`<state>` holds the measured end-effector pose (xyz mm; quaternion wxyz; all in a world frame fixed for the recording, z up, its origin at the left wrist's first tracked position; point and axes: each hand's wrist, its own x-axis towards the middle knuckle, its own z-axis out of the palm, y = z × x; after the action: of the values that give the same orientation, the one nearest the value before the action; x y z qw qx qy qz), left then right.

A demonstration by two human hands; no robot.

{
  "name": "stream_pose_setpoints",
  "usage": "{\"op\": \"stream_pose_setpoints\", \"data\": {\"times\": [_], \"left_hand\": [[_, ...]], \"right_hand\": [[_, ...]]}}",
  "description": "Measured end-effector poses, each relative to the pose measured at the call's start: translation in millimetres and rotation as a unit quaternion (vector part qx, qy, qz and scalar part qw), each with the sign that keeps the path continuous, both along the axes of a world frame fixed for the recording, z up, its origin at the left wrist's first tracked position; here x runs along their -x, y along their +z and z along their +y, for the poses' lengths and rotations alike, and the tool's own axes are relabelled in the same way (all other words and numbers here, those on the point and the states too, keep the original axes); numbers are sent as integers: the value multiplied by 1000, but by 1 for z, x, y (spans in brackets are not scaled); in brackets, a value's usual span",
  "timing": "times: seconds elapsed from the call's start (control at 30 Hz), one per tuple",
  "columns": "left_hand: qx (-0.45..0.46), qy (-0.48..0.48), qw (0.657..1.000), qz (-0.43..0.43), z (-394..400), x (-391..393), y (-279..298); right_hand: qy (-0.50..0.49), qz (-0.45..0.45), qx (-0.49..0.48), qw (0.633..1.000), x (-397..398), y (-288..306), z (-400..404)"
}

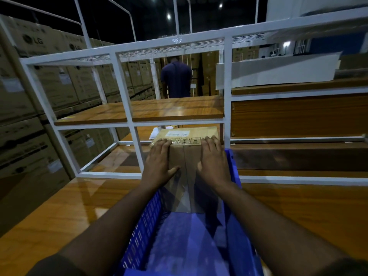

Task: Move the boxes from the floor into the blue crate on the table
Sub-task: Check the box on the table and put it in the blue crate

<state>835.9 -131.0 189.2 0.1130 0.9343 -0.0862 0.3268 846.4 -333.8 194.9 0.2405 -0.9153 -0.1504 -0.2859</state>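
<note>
Both hands, the left hand (pixel 159 162) and right hand (pixel 214 162), lay flat with straight fingers on the cardboard box (pixel 187 176) standing at the far end of the blue crate (pixel 143 232) (near the table's (pixel 59 212) far edge), so uneven pressing could probably jam it against the crate's wall.
</note>
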Motion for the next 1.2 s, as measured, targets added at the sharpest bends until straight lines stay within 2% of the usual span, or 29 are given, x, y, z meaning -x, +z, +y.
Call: {"op": "stream_pose_setpoints", "data": {"times": [0.13,0.33,0.5,0.73,0.83,0.93,1.0,1.07,1.2], "left_hand": [[91,9,996,-21,-3,3,2],[82,11,997,-1,0,1,4],[179,14,984,7,-5,2,7],[166,16,985,34,-6,3,8],[185,15,982,17,-7,5,13],[244,32,969,24,-13,11,20],[262,35,963,44,-13,16,21],[293,34,955,29,-11,19,22],[407,74,909,47,-6,27,31]], "right_hand": [[5,-18,-47,999,0,4,1],[19,-4,-23,1000,-7,4,-1],[42,-1,-81,996,-10,10,-4],[49,5,-56,997,-11,10,-8],[43,13,-85,995,-8,13,-6],[28,38,-138,989,-7,14,-4],[27,45,-141,989,-7,11,-4],[24,38,-150,988,-6,11,-7],[-19,5,-195,981,-4,22,-8]]}}
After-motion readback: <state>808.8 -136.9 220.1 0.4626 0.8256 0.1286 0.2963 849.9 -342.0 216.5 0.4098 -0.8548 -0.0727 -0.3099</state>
